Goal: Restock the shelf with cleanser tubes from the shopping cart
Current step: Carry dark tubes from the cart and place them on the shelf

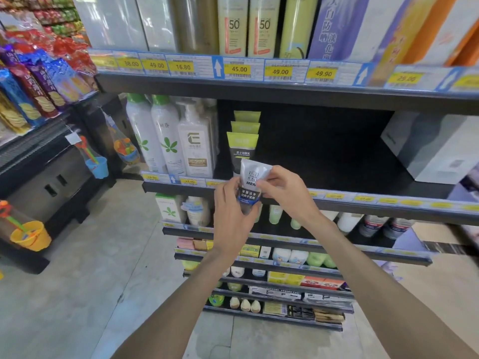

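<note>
A grey and white cleanser tube (251,182) with a blue band and the word MEN stands upright in front of the middle shelf (337,161). My left hand (230,211) grips its lower part from the left. My right hand (282,189) pinches its upper right edge. Just behind it, a row of three green-topped cleanser tubes (242,143) stands on the shelf. The shopping cart is out of view.
White bottles (166,136) and a pump bottle (195,143) fill the shelf's left end. A white box (435,149) sits at the right end, with bare dark shelf between it and the tubes. Snack racks (39,81) and toy buckets (31,235) stand to the left.
</note>
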Motion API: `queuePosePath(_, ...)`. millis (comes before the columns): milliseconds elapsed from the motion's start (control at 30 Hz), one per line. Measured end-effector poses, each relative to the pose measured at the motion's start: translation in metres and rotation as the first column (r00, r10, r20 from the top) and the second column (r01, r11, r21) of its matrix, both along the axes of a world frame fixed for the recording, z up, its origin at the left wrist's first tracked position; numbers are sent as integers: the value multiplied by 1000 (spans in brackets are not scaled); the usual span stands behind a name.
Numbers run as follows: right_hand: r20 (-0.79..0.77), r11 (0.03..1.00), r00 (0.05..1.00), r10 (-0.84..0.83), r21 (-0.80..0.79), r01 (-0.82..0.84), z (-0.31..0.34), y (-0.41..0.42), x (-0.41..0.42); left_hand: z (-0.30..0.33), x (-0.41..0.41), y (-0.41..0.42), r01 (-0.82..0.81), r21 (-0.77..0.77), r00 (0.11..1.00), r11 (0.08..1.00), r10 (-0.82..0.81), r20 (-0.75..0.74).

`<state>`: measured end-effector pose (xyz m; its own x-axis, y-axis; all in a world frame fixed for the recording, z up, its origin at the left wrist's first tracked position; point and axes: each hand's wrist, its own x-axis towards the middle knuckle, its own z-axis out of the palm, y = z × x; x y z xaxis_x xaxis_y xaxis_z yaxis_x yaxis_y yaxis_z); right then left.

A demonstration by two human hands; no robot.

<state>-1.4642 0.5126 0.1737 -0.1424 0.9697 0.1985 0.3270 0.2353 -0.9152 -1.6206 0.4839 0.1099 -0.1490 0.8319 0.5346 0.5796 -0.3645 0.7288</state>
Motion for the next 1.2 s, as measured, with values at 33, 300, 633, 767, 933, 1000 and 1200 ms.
queuePosePath(33,-22,1000,1000,-7,-7,7,1,0,3,2,5,1,17,10,1000,1000,-17,-8)
queuePosePath(300,-132,992,985,-107,58,115,31,4,44,5,1,19,38,53,986,998,-29,-167)
queuePosePath(633,-170,936,936,-309,117,331,55,73,74,-17,-31,39,-40,124,848,991,99,-521)
queuePosePath(767,25,916,927,-373,170,364,28,92,71,-19,-34,39,-19,152,824,988,101,-557)
queuePosePath(933,60,925,928,-367,127,358,18,95,67,-23,-33,41,-18,157,833,987,102,-543)
queuePosePath(1000,111,947,940,-322,57,317,10,97,67,-25,-32,42,-18,174,842,985,109,-529)
queuePosePath(1200,279,953,919,-280,-34,301,-16,108,68,-31,-31,47,-22,220,853,975,133,-505)
